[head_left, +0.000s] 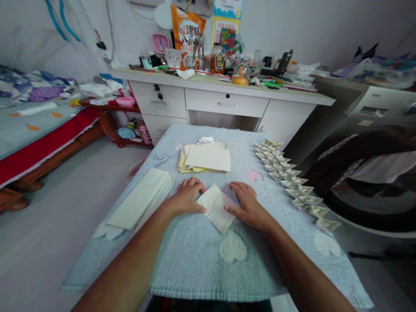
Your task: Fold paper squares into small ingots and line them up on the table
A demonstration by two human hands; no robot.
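Note:
A small square of pale folded paper (217, 209) lies flat on the cloth, turned so that one corner points away from me. At its left corner is my left hand (187, 197), fingers slightly bent and thumb apart from them, touching the paper's edge. On the other side, my right hand (246, 203) has its fingers spread, with the thumb resting on the paper's right part. Beyond the hands is a stack of cream and yellow paper sheets (208, 157). Left of my left hand lie long folded pale papers (141, 199).
A row of several folded paper shapes (289, 177) runs along the right side of the cloth-covered table (195, 260). Behind it stands a white desk (224, 102) crowded with jars and packets. A bed (39, 125) is at the left, a washing machine (367, 108) at the right.

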